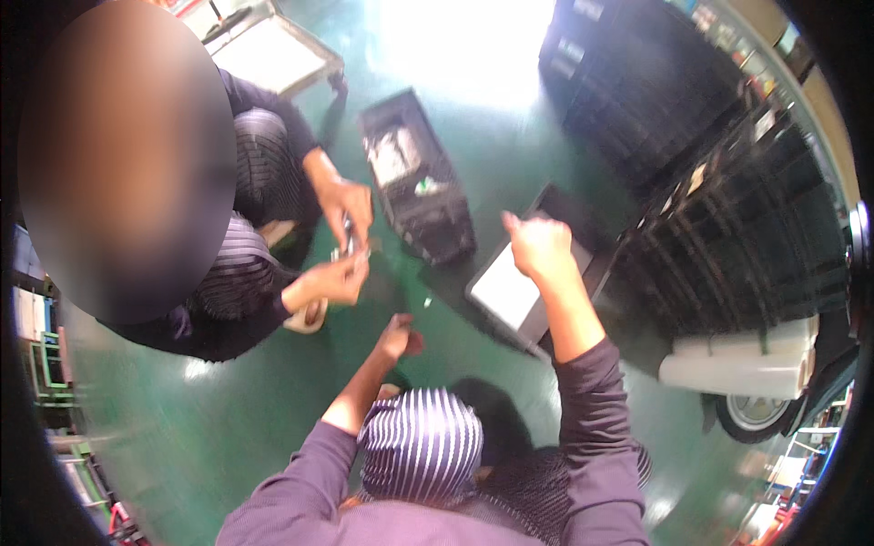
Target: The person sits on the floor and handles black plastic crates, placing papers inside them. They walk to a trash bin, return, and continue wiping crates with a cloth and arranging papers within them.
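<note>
My right hand (543, 247) is above a black tray or case with a white sheet or panel (510, 288) on it. Its fingers are curled in, with one digit pointing up and to the left; anything inside them is hidden. My left hand (399, 338) hangs over the green floor at the centre, smeared by motion, so its fingers cannot be read. To the left, a co-worker crouches; that person's two hands (344, 246) hold a small, slim metallic-looking object, too blurred to name.
A long black bin (421, 182) with white pieces and a green bit stands ahead. Stacked black crates (719, 209) rise on the right, above clear film rolls (737, 366) and a wheel (754, 414). A white-topped cart (273, 56) stands far left. A small white scrap (427, 301) lies on the floor.
</note>
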A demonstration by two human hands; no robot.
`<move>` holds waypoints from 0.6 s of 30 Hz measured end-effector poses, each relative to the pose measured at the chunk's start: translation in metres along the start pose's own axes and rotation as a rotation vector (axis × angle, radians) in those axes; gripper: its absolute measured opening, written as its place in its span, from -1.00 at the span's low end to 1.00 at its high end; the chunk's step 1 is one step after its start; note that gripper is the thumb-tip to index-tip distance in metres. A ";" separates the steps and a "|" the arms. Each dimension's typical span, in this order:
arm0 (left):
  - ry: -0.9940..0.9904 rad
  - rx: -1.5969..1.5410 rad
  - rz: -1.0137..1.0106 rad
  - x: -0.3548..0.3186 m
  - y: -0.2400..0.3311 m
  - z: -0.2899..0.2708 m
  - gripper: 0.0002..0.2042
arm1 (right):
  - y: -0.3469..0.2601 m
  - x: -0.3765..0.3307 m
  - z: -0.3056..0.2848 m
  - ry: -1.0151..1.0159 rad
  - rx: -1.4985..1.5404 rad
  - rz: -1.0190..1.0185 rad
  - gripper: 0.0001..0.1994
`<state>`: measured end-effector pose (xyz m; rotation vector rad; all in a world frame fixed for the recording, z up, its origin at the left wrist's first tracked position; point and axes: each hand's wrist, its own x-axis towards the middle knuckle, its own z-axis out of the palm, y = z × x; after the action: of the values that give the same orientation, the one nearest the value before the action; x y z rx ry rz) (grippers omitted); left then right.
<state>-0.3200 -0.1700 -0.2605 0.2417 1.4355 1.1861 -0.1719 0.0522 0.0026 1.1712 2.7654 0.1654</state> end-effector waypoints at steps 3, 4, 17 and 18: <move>-0.078 -0.050 -0.043 -0.011 -0.003 0.010 -0.60 | 0.040 0.010 -0.032 0.164 -0.101 0.019 -0.53; -0.061 0.020 -0.038 -0.012 -0.008 0.002 -0.67 | 0.037 0.009 -0.069 0.266 -0.012 0.035 -0.53; 0.170 1.135 0.346 0.007 -0.023 -0.019 -0.78 | 0.081 -0.007 -0.130 0.694 0.348 -0.283 -0.36; 0.172 0.933 0.198 0.008 -0.009 -0.007 -0.77 | 0.092 -0.029 -0.104 0.510 0.450 -0.133 -0.33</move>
<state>-0.3238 -0.1726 -0.2739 0.9547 2.0797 0.6119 -0.1043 0.0896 0.1210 1.1542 3.4497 -0.2180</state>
